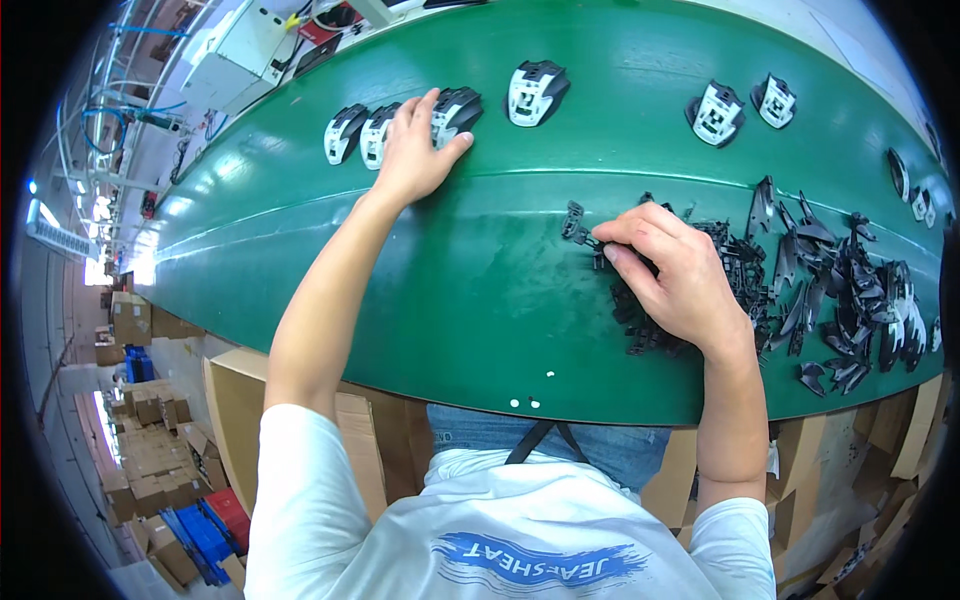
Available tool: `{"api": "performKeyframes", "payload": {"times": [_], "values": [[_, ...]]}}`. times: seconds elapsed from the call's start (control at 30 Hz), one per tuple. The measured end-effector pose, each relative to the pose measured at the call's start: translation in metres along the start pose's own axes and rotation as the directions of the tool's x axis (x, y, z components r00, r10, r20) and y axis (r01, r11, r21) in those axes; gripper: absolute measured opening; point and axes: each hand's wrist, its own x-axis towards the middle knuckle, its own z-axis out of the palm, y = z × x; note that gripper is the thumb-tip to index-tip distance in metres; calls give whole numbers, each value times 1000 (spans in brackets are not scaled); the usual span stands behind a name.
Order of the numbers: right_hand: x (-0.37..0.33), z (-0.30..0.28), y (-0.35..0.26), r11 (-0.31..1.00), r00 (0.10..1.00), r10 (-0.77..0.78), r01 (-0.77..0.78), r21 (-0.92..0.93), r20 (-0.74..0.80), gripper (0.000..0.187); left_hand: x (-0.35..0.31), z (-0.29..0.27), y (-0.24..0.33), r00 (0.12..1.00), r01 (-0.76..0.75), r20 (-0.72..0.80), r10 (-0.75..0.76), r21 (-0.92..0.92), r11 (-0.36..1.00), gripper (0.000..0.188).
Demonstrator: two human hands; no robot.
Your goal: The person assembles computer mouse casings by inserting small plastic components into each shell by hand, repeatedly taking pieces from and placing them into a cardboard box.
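My left hand (pixel 418 152) reaches over the far side of the green table, thumb and fingers apart. It covers parts of two black-and-white computer mouse shells, one shell (pixel 374 140) to its left and another (pixel 458 112) under its fingertips. Whether the fingertips press on a shell is hard to see. My right hand (pixel 680 268) is closed in a pinch on a small black plastic part (pixel 576 222), whose end sticks out left of the fingertips. Beneath and beside this hand lies a heap of similar black parts (pixel 738 262).
More mouse shells stand along the far side, including one (pixel 534 94) at centre and another (pixel 716 114) to the right. Black curved shell pieces (pixel 835 280) are piled at right. Small white discs (pixel 525 403) lie near the table's front edge. Cardboard boxes (pixel 235 400) stand below.
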Motion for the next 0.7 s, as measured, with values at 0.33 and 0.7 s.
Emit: {"api": "performKeyframes", "payload": {"times": [0.33,0.7], "values": [[-9,0,8,1000,1000,-10,10,26,26,22,-55,-75,75,734,609,657,-173,-749,-261,58],[-6,9,2,896,988,149,-123,426,-29,19,-110,-44,172,803,416,593,60,-485,-769,60]]}}
